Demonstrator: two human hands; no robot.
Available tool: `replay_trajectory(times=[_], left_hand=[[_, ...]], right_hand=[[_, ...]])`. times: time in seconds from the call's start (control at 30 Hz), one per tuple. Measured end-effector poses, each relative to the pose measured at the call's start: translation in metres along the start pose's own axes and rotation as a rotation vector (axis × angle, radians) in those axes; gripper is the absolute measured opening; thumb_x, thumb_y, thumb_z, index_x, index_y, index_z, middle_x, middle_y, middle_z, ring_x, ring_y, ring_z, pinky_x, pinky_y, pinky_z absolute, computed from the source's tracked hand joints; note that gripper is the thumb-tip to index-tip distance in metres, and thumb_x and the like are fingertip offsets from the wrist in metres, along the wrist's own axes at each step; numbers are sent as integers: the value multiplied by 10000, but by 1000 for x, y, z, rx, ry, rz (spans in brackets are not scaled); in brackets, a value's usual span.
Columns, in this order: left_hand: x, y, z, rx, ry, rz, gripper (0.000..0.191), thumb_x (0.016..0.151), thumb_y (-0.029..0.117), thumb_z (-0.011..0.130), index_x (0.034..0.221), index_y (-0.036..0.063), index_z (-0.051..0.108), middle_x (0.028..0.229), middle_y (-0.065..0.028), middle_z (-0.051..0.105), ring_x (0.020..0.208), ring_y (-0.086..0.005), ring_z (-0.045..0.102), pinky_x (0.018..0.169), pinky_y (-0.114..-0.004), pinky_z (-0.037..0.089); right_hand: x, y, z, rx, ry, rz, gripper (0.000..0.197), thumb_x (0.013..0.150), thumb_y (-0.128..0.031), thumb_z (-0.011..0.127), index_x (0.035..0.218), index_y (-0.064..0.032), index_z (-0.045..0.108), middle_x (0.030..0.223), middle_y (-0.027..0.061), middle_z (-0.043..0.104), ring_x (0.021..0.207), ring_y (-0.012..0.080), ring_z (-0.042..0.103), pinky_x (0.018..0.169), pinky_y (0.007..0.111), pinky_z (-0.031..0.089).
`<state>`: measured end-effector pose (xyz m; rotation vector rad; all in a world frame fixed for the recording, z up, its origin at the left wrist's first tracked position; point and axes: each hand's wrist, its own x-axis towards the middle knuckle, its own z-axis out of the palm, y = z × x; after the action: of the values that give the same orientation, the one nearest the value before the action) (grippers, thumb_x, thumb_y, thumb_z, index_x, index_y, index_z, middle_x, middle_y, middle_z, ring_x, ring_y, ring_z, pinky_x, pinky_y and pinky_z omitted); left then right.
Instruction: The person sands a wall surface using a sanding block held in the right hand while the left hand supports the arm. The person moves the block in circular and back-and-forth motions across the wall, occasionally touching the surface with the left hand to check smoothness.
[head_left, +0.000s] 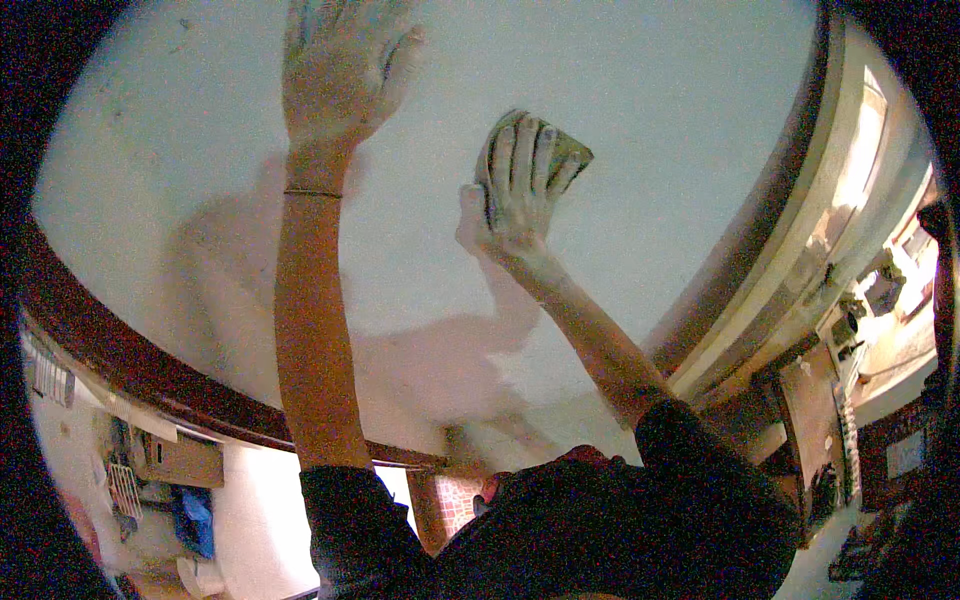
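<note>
A large, pale, glossy panel (637, 247) with a dark, curved-looking edge lies before me and shows dim reflections. My left hand (349, 71), blurred and whitish, is at its upper left with nothing seen in it; the fingertips run out of the picture. A thin dark band circles that wrist. My right hand (521, 176), also coated whitish, lies with spread fingers over a dark greenish, roughly wedge-shaped pad or folded sheet (574, 154), holding it against the panel. Its thumb sticks out at the left side. The underside of the pad is hidden.
The panel's reddish-brown edge (165, 390) curves along the lower left. Beyond it, a brown box-like object (184, 457), a blue object (193, 521) and a white rack (124, 491) show. Pale, long mouldings or ledges (795, 247) and cluttered items are at the right.
</note>
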<state>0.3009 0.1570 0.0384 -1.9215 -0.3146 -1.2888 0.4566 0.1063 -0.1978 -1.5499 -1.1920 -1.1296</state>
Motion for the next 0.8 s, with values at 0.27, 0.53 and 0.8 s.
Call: replay_trajectory(times=[0.27,0.53,0.8], left_hand=[[-13,4,-6,-75,-4,-44,603,971,294,525,1559,211,423,1659,-114,291,1545,-295,226,1259,-540,119],[-24,1,30,-86,188,-31,585,980,415,560,1544,322,434,1653,-70,317,1506,-335,308,1195,-650,190],[-48,20,42,-42,142,-165,597,971,363,561,1549,289,433,1658,-57,313,1500,-323,326,1197,-637,203]], right_hand=[[-117,3,-11,-50,-51,-365,627,932,-365,602,1485,-100,472,1547,223,397,1420,474,340,1108,783,159],[18,20,-13,-24,69,-63,623,906,-322,637,1475,-113,494,1560,176,405,1427,451,345,1114,766,175],[-158,18,-26,179,-514,-321,615,877,-119,594,1479,-202,504,1524,124,457,1345,408,440,1104,756,269]])
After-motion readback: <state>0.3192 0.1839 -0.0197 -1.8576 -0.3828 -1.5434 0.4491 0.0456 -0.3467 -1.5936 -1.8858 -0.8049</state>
